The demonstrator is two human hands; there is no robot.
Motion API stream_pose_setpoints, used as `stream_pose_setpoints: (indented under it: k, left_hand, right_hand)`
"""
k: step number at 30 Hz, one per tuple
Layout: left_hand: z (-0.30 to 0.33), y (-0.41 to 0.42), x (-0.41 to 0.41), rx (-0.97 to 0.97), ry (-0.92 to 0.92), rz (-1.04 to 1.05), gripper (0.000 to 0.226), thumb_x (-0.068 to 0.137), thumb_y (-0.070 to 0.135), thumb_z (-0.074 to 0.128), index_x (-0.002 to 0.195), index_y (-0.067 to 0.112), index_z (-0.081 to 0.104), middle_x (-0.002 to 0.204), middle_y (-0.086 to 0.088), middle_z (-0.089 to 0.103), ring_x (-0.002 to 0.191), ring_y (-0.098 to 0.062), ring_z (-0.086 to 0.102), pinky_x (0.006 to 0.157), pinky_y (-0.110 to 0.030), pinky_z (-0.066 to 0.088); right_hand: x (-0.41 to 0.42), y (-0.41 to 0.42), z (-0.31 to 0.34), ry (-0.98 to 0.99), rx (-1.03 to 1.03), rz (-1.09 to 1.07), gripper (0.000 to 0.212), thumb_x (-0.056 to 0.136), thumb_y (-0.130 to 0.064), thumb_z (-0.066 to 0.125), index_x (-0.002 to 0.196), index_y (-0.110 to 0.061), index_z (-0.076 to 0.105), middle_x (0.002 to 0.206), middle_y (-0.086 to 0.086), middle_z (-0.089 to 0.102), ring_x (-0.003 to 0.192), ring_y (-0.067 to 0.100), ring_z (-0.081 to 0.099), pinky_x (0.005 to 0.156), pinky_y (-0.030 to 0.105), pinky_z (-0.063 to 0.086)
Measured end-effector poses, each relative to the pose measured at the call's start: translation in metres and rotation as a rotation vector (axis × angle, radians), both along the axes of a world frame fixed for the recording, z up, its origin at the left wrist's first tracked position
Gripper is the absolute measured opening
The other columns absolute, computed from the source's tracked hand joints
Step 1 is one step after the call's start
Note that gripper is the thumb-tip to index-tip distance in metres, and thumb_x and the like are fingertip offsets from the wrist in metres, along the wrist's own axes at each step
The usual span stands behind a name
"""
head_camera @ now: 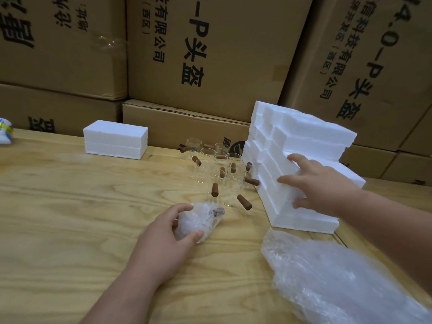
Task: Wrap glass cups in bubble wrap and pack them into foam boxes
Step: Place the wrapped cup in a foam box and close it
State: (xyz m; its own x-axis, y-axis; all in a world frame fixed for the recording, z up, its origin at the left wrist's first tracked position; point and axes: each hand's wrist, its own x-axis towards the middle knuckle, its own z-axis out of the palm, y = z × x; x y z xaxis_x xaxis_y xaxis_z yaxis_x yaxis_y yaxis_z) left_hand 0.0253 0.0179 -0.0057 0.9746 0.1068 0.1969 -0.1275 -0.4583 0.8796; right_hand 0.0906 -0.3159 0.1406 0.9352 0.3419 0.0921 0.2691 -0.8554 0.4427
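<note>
My left hand grips a glass cup wrapped in bubble wrap, resting on the wooden table. Behind it stand several bare glass cups with brown wooden handles. To their right leans a stack of white foam box pieces. My right hand lies on the side of that stack with fingers spread over one piece's edge. A closed white foam box sits at the back left of the table. A heap of loose bubble wrap lies at the front right.
Big brown cardboard cartons with black printing wall off the back of the table. A white and blue object shows at the far left edge. A wooden strip edges the table on the right.
</note>
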Motion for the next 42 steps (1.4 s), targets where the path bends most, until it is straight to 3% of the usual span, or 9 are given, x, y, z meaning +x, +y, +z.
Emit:
stream_pose_setpoints:
  k: [9, 14, 18, 24, 28, 31, 35, 38, 42]
  left_hand:
    - [0.002, 0.001, -0.001, -0.007, 0.009, -0.002, 0.055, 0.075, 0.047, 0.083, 0.118, 0.063, 0.052, 0.113, 0.029, 0.061, 0.107, 0.008, 0.058, 0.099, -0.031, 0.05]
    - [0.001, 0.0, -0.001, -0.014, 0.01, -0.004, 0.055, 0.074, 0.05, 0.082, 0.117, 0.066, 0.051, 0.112, 0.031, 0.06, 0.108, 0.008, 0.058, 0.099, -0.031, 0.051]
    - [0.0, 0.0, -0.001, -0.012, 0.005, -0.001, 0.054, 0.073, 0.052, 0.08, 0.117, 0.066, 0.051, 0.112, 0.034, 0.059, 0.108, 0.007, 0.058, 0.1, -0.034, 0.051]
    - [-0.002, -0.001, 0.001, -0.083, -0.026, 0.03, 0.051, 0.073, 0.043, 0.083, 0.113, 0.061, 0.056, 0.111, 0.027, 0.061, 0.096, 0.014, 0.058, 0.082, -0.019, 0.05]
    - [0.002, 0.0, 0.003, -0.275, -0.084, 0.143, 0.046, 0.077, 0.034, 0.083, 0.11, 0.054, 0.059, 0.11, 0.02, 0.065, 0.095, 0.007, 0.063, 0.077, -0.022, 0.052]
    - [0.006, 0.004, 0.005, -0.502, -0.174, 0.302, 0.046, 0.081, 0.029, 0.081, 0.108, 0.056, 0.055, 0.109, 0.017, 0.068, 0.09, 0.01, 0.065, 0.071, -0.02, 0.051]
    - [0.008, 0.024, 0.009, -0.762, -0.263, 0.463, 0.057, 0.083, 0.029, 0.078, 0.127, 0.047, 0.047, 0.121, 0.0, 0.067, 0.096, -0.01, 0.072, 0.075, -0.026, 0.056]
    - [0.012, 0.052, 0.016, -0.912, -0.323, 0.603, 0.061, 0.086, 0.024, 0.077, 0.136, 0.036, 0.044, 0.119, -0.004, 0.066, 0.085, -0.005, 0.072, 0.063, -0.015, 0.052]
    - [0.013, 0.072, 0.02, -1.088, -0.36, 0.722, 0.06, 0.084, 0.025, 0.077, 0.134, 0.034, 0.045, 0.099, 0.007, 0.064, 0.066, 0.003, 0.066, 0.067, -0.024, 0.053]
  right_hand:
    - [0.006, 0.014, 0.011, 0.046, -0.037, -0.026, 0.06, 0.077, -0.038, 0.08, 0.128, -0.047, 0.05, 0.148, 0.001, 0.008, 0.117, 0.029, 0.048, 0.083, 0.038, 0.055]
    - [0.005, 0.013, 0.006, -0.011, -0.061, 0.005, 0.061, 0.074, -0.038, 0.076, 0.129, -0.047, 0.05, 0.147, 0.003, 0.009, 0.112, 0.028, 0.051, 0.069, 0.028, 0.045]
    - [-0.001, 0.014, 0.002, -0.076, -0.11, 0.003, 0.062, 0.07, -0.04, 0.071, 0.128, -0.043, 0.05, 0.143, 0.007, 0.016, 0.107, 0.028, 0.05, 0.069, 0.033, 0.055]
    - [-0.024, 0.028, 0.014, -0.256, -0.086, -0.017, 0.057, 0.067, -0.035, 0.074, 0.122, -0.031, 0.059, 0.146, 0.019, 0.024, 0.1, 0.035, 0.054, 0.065, 0.036, 0.054]
    - [-0.059, 0.068, 0.036, -0.349, 0.082, 0.102, 0.052, 0.056, -0.022, 0.083, 0.105, -0.019, 0.067, 0.142, 0.03, 0.037, 0.089, 0.044, 0.058, 0.056, 0.035, 0.044]
    - [-0.094, 0.114, 0.034, -0.42, 0.234, 0.342, 0.047, 0.057, -0.015, 0.08, 0.103, -0.014, 0.069, 0.142, 0.034, 0.042, 0.09, 0.047, 0.059, 0.061, 0.041, 0.05]
    - [-0.139, 0.182, -0.003, -0.414, 0.38, 0.538, 0.039, 0.061, -0.008, 0.067, 0.099, -0.016, 0.069, 0.142, 0.034, 0.048, 0.088, 0.044, 0.059, 0.064, 0.044, 0.051]
    - [-0.154, 0.223, -0.047, -0.334, 0.434, 0.517, 0.032, 0.068, -0.006, 0.05, 0.091, -0.019, 0.069, 0.131, 0.03, 0.061, 0.073, 0.034, 0.06, 0.057, 0.035, 0.046]
    - [-0.155, 0.241, -0.087, -0.116, 0.386, 0.436, 0.038, 0.067, -0.014, 0.056, 0.092, -0.037, 0.073, 0.122, 0.016, 0.071, 0.07, 0.024, 0.065, 0.06, 0.028, 0.05]
